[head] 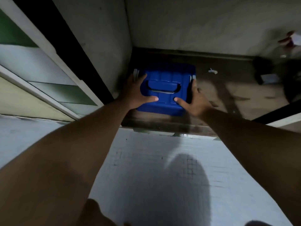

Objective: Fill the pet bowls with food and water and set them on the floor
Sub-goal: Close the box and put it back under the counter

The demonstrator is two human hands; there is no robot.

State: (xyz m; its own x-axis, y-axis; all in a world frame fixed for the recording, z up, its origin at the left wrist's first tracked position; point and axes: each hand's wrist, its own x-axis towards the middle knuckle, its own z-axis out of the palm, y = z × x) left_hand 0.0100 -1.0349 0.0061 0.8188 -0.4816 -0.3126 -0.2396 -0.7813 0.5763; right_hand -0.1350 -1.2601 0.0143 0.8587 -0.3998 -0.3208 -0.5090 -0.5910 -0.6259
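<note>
A blue plastic storage box (167,95) with a dark carry handle on its lid sits on the dark floor in a corner, just past a raised threshold. My left hand (136,93) grips its left side, thumb lying across the lid's front. My right hand (194,101) grips the right side, its thumb also on the lid. White latches show at both upper corners of the box. No pet bowls are in view.
A grey wall (101,46) stands directly left of the box and another behind it. White small-tiled floor (162,160) lies below me. A sliding door frame (48,79) runs along the left. Dark blurred objects (276,70) and a white scrap (212,71) lie to the right.
</note>
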